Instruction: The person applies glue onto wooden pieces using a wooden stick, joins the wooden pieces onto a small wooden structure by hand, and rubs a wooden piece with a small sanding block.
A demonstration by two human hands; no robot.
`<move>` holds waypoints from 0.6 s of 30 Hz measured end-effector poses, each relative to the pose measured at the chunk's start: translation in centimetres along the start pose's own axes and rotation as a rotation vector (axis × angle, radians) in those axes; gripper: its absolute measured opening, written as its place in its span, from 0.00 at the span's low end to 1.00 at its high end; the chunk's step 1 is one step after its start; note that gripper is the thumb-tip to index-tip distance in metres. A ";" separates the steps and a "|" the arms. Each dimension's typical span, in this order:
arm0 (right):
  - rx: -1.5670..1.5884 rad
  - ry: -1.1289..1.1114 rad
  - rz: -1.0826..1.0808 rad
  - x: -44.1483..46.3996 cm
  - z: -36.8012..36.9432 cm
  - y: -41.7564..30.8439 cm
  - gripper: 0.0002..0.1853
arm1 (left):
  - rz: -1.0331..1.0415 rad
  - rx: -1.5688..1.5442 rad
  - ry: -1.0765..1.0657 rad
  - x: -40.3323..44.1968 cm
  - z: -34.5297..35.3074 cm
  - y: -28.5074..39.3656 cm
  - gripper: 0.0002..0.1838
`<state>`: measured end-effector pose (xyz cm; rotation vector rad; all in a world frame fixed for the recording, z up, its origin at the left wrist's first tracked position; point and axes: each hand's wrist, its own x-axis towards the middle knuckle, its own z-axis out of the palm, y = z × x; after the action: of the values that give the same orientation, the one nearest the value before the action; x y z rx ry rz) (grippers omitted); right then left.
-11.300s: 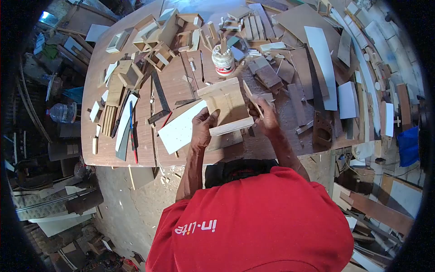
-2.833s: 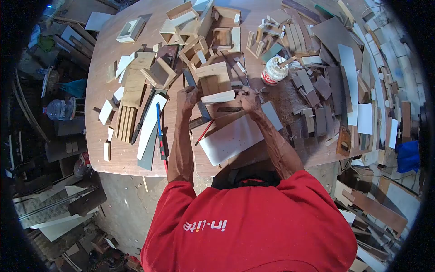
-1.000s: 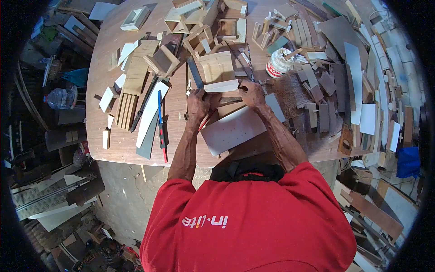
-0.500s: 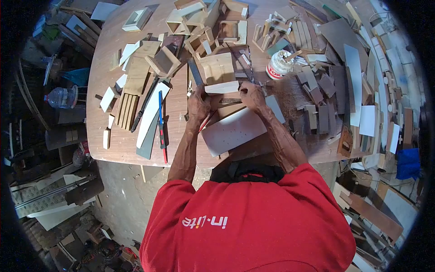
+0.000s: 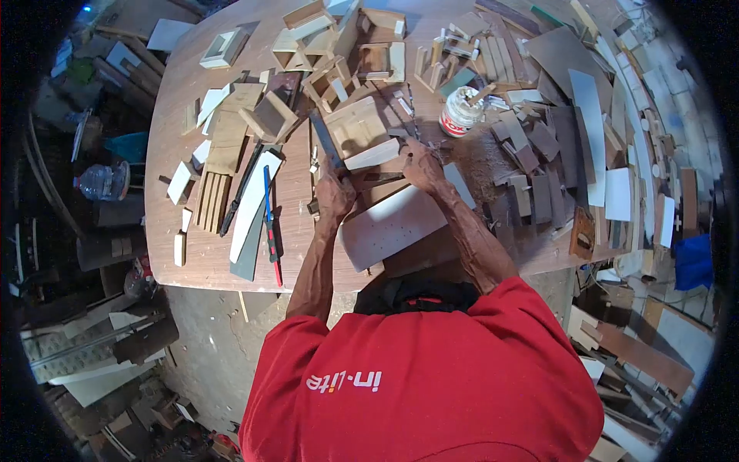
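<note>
My left hand [image 5: 336, 194] is closed at the left end of a pale wooden strip [image 5: 372, 155], beside a dark flat bar [image 5: 324, 137]. At the strip's right end, my right hand [image 5: 423, 166] is closed with its fingers bent against the wood. The strip runs along the near edge of a light wooden panel [image 5: 354, 125]; whether the two are joined, I cannot tell. Just below my hands lies a white board [image 5: 394, 229] with small dark specks. My fingertips are partly hidden.
Several small wooden boxes [image 5: 307, 38] stand at the back of the table [image 5: 204, 262]. A white tub [image 5: 460, 115] with a stick in it is to the right, near stacked offcuts [image 5: 531, 158]. A blue and red tool [image 5: 270, 231] lies left beside white strips [image 5: 252, 208].
The pale strip and panel have turned slightly, the strip's left end now nearer me. Both hands remain at its ends. The whole view has shifted a little.
</note>
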<state>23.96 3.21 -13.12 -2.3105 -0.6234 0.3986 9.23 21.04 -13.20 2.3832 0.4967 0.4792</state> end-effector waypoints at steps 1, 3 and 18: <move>0.017 0.016 -0.021 -0.1 0.1 0.1 0.12 | -0.076 -0.026 -0.050 -0.2 0.0 0.3 0.35; 0.016 -0.031 -0.036 0.1 -0.5 0.1 0.15 | -0.088 -0.037 -0.125 0.0 -0.1 0.2 0.34; 0.022 0.581 0.328 -11.9 -15.3 13.8 0.18 | -0.390 -0.196 0.109 -1.9 -1.7 4.5 0.34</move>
<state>25.27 -20.42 -10.66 -2.3488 0.0456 -0.1278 7.82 17.81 -9.41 2.0157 0.8990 0.4568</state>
